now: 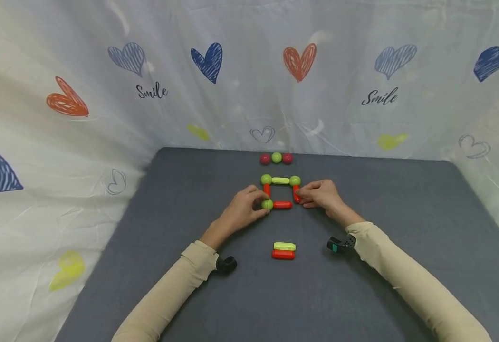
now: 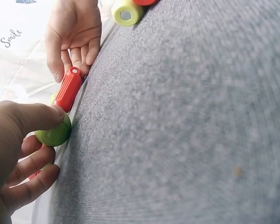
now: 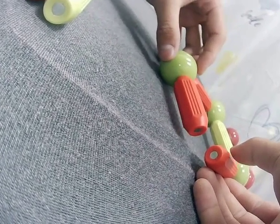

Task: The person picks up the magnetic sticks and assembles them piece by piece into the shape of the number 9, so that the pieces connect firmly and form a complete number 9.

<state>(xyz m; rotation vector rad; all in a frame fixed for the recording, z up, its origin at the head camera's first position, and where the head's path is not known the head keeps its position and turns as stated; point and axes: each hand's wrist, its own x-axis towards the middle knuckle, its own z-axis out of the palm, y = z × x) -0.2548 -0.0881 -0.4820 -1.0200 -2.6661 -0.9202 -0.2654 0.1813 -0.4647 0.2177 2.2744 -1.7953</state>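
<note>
Magnetic building rods and balls form a four-sided outline on the grey table. At its near left corner my left hand (image 1: 244, 208) pinches a green ball (image 1: 267, 204) between thumb and fingers. From that ball a red rod (image 1: 282, 204) points right, its far end free, and another red rod (image 1: 267, 190) runs back. My right hand (image 1: 323, 194) holds the right-side red rod (image 3: 220, 161) by thumb and fingers; its near end, with a silver disc, faces the right wrist camera. Green balls (image 1: 266, 179) (image 1: 294, 180) at both back corners flank a yellow-green rod (image 1: 281, 180).
Behind the outline sit two red balls (image 1: 265, 159) (image 1: 287, 158) with a green ball (image 1: 276, 157) between them. Nearer me, a yellow-green rod (image 1: 284, 246) and a red rod (image 1: 283, 255) lie side by side. A white curtain (image 1: 249, 95) printed with hearts hangs behind the table.
</note>
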